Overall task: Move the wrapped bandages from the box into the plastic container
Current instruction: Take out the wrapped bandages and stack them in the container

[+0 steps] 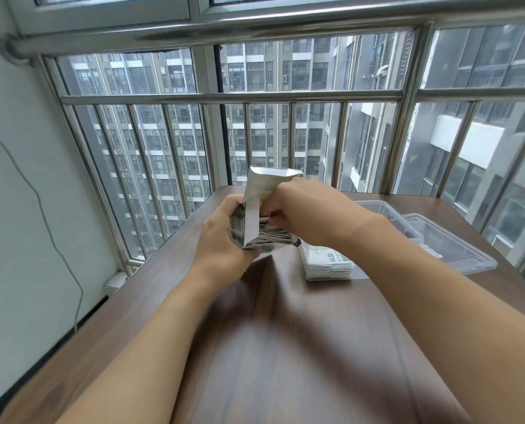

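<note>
Left hand point(221, 240) has a firm grip round the side of the box point(255, 215), holding it up above the desk point(285, 347) with its flap standing open, and the right hand point(304, 209) is dipping in from the other side, fingers curled onto the wrapped bandages point(273, 234) packed inside. Just right of and beneath that right wrist, the plastic container point(408, 231) sits on the desk with a stack of bandages visible in it, its lid point(457, 246) lying beside it.
</note>
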